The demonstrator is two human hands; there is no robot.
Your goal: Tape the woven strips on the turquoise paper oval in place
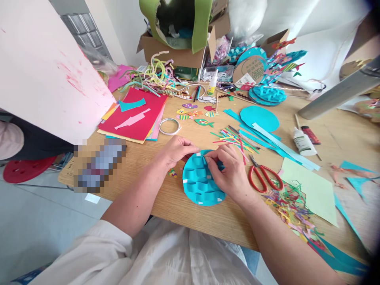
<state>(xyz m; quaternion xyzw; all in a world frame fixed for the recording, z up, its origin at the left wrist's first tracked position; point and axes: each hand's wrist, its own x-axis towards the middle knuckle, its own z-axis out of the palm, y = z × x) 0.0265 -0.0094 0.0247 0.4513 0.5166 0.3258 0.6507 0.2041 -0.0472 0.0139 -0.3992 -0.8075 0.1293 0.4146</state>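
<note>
A round blue paper disc [197, 188] with raised wavy blue strips and small white tape pieces lies near the table's front edge. At its upper left rim is my left hand [179, 151], thumb and fingers pinched together; whatever is between them is too small to name. Over the disc's upper right part, my right hand [228, 170] is closed in a pinch, its fingertips close to those of my left hand. What it grips is hidden. Red-handled scissors [265, 178] lie to the right of my right hand. A tape roll [170, 126] rests beyond my left hand.
Small paper fish [204, 122], thin coloured strips [231, 138] and a plain blue disc [259, 118] lie beyond my hands. Coloured sheets [139, 118] are at the left. A glue bottle [303, 142], green paper [314, 190] and paper scraps [293, 209] occupy the right side.
</note>
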